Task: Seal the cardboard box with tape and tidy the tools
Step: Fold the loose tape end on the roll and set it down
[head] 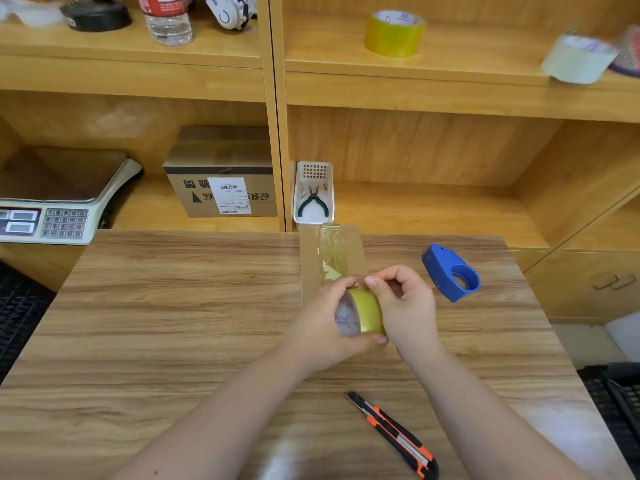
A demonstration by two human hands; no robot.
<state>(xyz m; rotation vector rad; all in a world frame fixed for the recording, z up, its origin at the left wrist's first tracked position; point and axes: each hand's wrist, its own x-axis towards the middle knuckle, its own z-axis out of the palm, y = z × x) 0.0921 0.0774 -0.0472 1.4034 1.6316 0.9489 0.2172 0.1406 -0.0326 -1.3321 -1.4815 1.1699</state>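
Observation:
A small flat cardboard box (313,258) lies on the wooden table (173,306), with a strip of clear tape along its top seam. Over its near end my left hand (322,327) grips a yellowish tape roll (367,311) from below. My right hand (403,303) pinches at the top edge of the roll with thumb and forefinger. A blue tape dispenser (450,273) lies to the right of the box. An orange and black utility knife (394,434) rests near the table's front edge.
A white bin with green pliers (313,202) stands on the shelf behind the box. A larger labelled carton (221,178) and a scale (52,202) sit to the left. Two spare tape rolls, yellow (393,32) and clear (576,58), rest on the upper shelf.

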